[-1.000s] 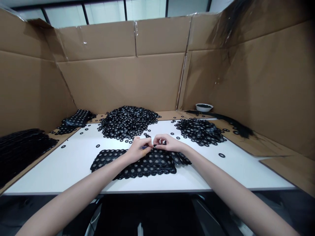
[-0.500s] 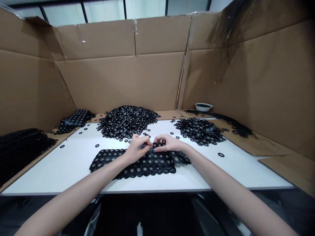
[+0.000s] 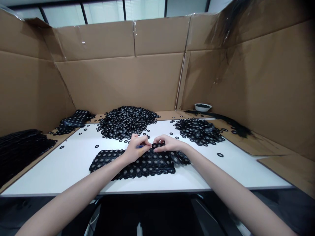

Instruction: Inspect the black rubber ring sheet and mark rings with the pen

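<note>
A black sheet of joined rings with pale centres (image 3: pixel 137 170) lies on the white board (image 3: pixel 49 167) in front of me. Over its upper middle, my left hand (image 3: pixel 137 147) is closed in a pinch, with a small blue tool (image 3: pixel 139 146) showing between its fingers. Just to the right, my right hand (image 3: pixel 167 143) grips the upper edge of the ring sheet between thumb and fingers. The fingertips of both hands nearly meet there. Another bunched piece of the ring material (image 3: pixel 181 158) sits beneath my right wrist.
A big heap of black rings (image 3: pixel 125 121) stands behind my hands, a smaller heap (image 3: pixel 199 131) at the right. Stacked ring sheets (image 3: pixel 78 118) and a dark pile (image 3: pixel 22 150) lie left. Black strands (image 3: pixel 228 121) and a white bowl (image 3: pixel 202 107) are back right, before cardboard walls (image 3: pixel 118 82).
My left hand has shifted very slightly, and more of the blue tool shows in it. My right hand keeps its grip on the sheet's edge.
</note>
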### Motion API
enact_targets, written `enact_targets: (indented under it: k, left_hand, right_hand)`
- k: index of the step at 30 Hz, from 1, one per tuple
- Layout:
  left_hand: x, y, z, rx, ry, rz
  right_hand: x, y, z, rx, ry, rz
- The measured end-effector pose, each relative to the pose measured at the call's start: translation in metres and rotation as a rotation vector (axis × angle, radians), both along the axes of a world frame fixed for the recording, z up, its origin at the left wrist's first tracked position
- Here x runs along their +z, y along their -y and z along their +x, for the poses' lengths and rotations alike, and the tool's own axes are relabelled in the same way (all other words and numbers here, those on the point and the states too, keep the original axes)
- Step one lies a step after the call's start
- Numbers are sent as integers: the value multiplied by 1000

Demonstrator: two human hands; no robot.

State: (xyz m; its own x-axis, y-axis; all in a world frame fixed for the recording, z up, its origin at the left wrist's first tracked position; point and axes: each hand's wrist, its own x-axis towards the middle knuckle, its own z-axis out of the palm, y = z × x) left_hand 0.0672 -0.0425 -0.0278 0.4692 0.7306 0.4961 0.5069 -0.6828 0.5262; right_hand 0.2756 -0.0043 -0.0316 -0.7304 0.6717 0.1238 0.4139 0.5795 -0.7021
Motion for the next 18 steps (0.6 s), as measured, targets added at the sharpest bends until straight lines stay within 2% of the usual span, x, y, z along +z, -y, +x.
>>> enact_targets:
  k: [8, 18]
  left_hand:
    - [1, 0, -4, 34, 94, -46]
    - [0, 2, -3, -20, -1, -32]
  right_hand:
    - [1, 0, 1, 0, -10, -27]
    - [3, 0, 0, 4, 3, -25]
